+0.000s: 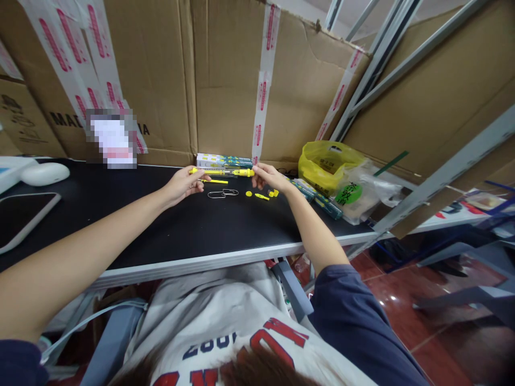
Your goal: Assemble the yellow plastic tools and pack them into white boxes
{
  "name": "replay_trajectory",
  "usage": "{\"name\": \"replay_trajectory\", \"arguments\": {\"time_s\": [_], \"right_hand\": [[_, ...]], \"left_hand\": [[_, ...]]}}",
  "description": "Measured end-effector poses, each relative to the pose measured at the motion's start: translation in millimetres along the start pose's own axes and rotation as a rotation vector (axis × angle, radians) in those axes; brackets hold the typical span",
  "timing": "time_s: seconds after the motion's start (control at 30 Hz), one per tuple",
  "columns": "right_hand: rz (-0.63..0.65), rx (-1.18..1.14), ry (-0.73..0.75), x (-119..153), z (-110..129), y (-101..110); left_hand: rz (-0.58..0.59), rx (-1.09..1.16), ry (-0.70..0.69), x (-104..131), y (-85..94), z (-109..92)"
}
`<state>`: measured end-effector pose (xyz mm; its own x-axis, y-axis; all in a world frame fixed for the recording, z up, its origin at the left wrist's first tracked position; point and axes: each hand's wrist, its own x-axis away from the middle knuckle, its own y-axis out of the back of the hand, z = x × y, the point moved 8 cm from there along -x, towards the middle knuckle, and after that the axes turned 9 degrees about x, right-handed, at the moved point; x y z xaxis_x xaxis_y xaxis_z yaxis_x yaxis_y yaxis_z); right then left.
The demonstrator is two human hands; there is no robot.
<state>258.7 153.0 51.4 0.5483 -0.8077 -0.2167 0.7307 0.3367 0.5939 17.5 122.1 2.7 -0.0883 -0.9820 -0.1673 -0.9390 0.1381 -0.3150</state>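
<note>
The yellow rod (220,172) is between the two hands, lying nearly level just above the black table (181,230). The left hand (186,185) has its thumb and fingers closed on one end, and the right hand (269,178) pinches the other end, near the thicker yellow part. The middle of the rod looks thinner and partly darker or clear, but I cannot tell exactly how it is built.

In my judgement, the rod is light and rather stiff, probably of smooth plastic, so it can turn or slip between dry fingertips. The thin middle seems the weaker place, and bending force there is better avoided. The good hold is at the two ends, with soft finger pressure and both hands kept in one line.

Just below the rod, beside the left hand, lies a thin yellow stick (222,182). Nearer to the body, between the hands, is a bent wire piece (219,194). Small yellow parts (262,197) lie just below the right hand. Behind the rod are narrow printed boxes (213,160). To the right of the right hand stands a yellow bag (314,166).
</note>
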Motion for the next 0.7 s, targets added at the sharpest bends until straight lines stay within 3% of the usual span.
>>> {"name": "replay_trajectory", "arguments": {"time_s": [0.3,0.7], "right_hand": [[0.035,-0.02,0.027,1.0,2.0,-4.7],[0.014,0.027,-0.042,2.2,-0.7,-2.6]], "left_hand": [[0.007,0.016,0.011,-0.6,0.4,1.7],[-0.007,0.015,0.014,3.1,-3.5,-2.1]]}}
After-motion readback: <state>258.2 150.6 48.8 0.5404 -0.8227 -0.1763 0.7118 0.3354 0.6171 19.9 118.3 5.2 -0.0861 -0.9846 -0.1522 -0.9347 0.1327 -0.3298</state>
